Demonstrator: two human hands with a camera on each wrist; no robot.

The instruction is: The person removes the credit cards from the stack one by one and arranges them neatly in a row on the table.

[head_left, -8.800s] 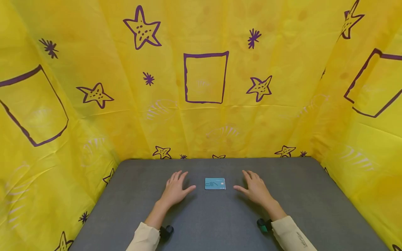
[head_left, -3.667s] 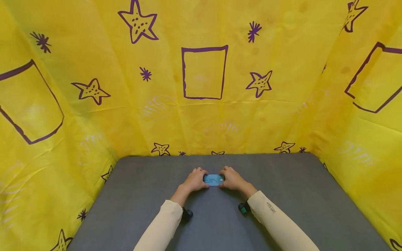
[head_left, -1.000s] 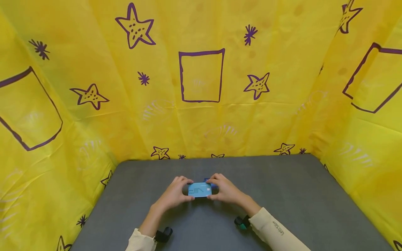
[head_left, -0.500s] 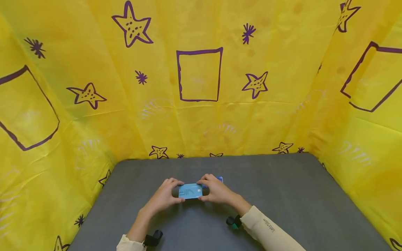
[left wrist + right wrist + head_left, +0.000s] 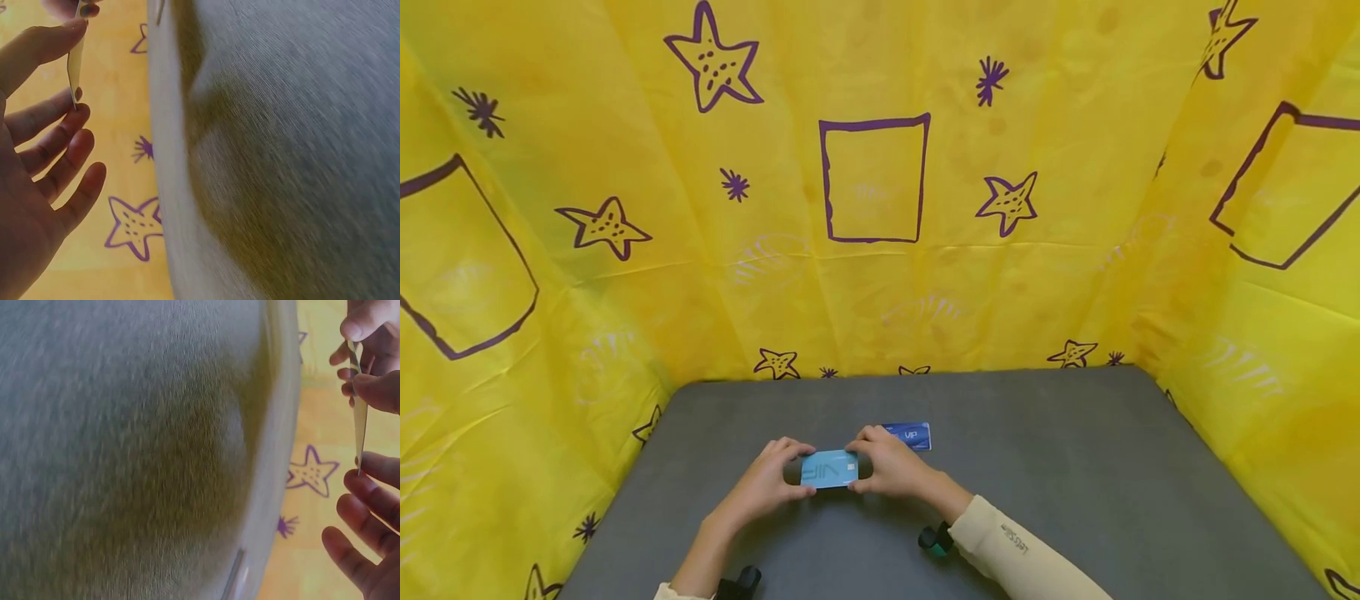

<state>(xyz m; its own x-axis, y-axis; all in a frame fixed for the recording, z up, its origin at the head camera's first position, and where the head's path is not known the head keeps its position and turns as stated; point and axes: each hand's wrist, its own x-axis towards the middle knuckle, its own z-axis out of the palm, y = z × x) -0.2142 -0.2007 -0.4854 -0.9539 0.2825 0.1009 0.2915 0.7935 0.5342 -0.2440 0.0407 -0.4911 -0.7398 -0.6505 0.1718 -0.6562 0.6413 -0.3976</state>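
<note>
Light blue above grey: held the light-blue card (image 5: pixel 829 469) between the left hand (image 5: pixel 766 478) and the right hand (image 5: pixel 891 467), raised clear of the counter (image 5: pixel 1037 467) and left of its middle. Pinched the left end with the left fingers (image 5: pixel 42 117), thumb at the near corner and fingertip at the far one. Pinched the right end likewise with the right fingers (image 5: pixel 382 467), close to a small chip. Held the spare fingers loosely bent and spread in both wrist views. Showed the lettered face to the head view, with the large letters upside down. Offered only a thin edge to the wrist views.

Had a dark-blue card (image 5: pixel 913 436) lying on the counter just beyond the right hand, with its left part hidden behind that hand and "VIP" readable on the rest. Wore cream sleeves (image 5: pixel 1022 550), with small dark lettering on the right one, and black wrist devices (image 5: pixel 936 540), the left one near the lower border of the head view. Faced yellow cloth (image 5: pixel 865 308) hanging behind the counter and at both sides, printed with purple starfish, spiky bursts and squarish outlines.
</note>
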